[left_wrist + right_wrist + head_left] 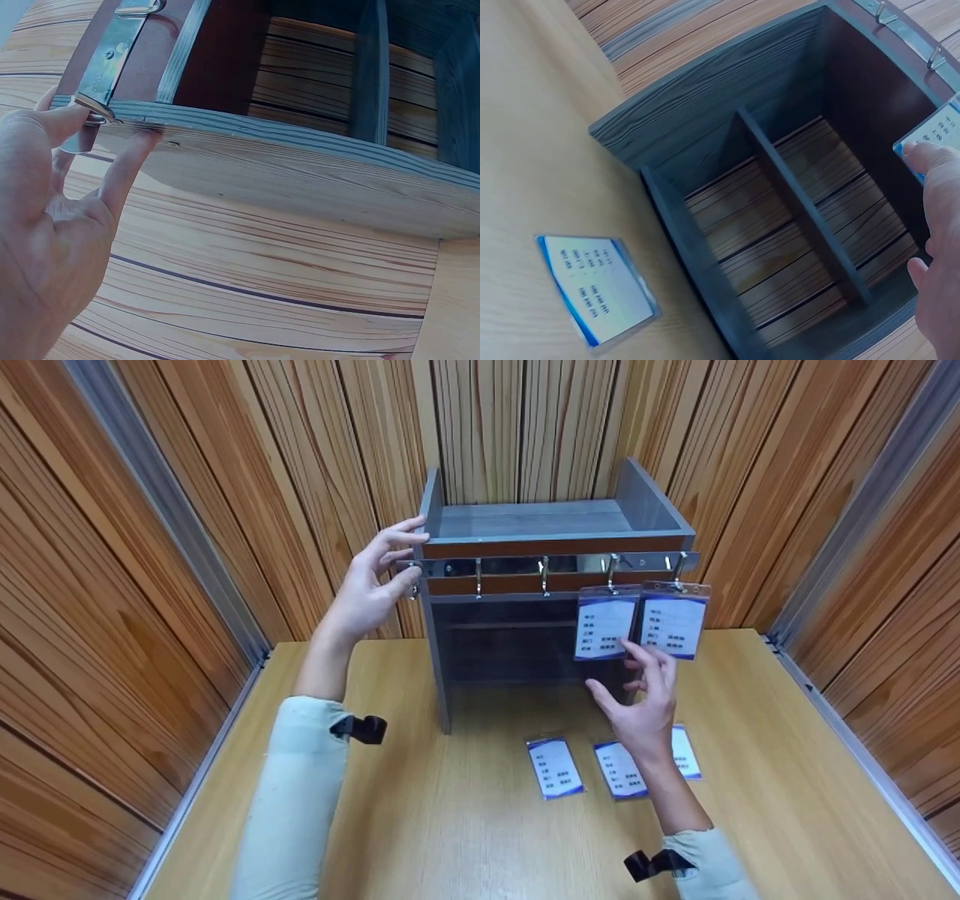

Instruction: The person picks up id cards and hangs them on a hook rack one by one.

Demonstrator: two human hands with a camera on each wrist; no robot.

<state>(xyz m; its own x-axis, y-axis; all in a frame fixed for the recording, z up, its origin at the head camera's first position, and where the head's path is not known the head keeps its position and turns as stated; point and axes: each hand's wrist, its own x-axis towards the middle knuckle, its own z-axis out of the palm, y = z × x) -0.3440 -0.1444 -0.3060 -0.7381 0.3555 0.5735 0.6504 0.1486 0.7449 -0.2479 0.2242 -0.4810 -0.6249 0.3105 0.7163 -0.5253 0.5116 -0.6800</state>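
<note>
A small grey wooden shelf [450, 675] stands on the table with a metal hook rail [517, 565] across its front. My left hand [375, 577] grips the shelf's left front corner. In the left wrist view its thumb lies on the end hook [96, 107], and a fingertip touches the side panel [247, 161]. Two badge cards in clear sleeves hang at the right, a left one [604, 622] and a right one [675, 619]. My right hand [645, 709] is just below them, fingers loosely bent, one fingertip at the left card's lower corner [919, 154].
On the table [420, 810] in front of the shelf lie more cards: one at left [555, 769], one in the middle [619, 769] and one at right [686, 754], the last two partly hidden by my right arm. Wood-patterned walls [300, 472] enclose the table.
</note>
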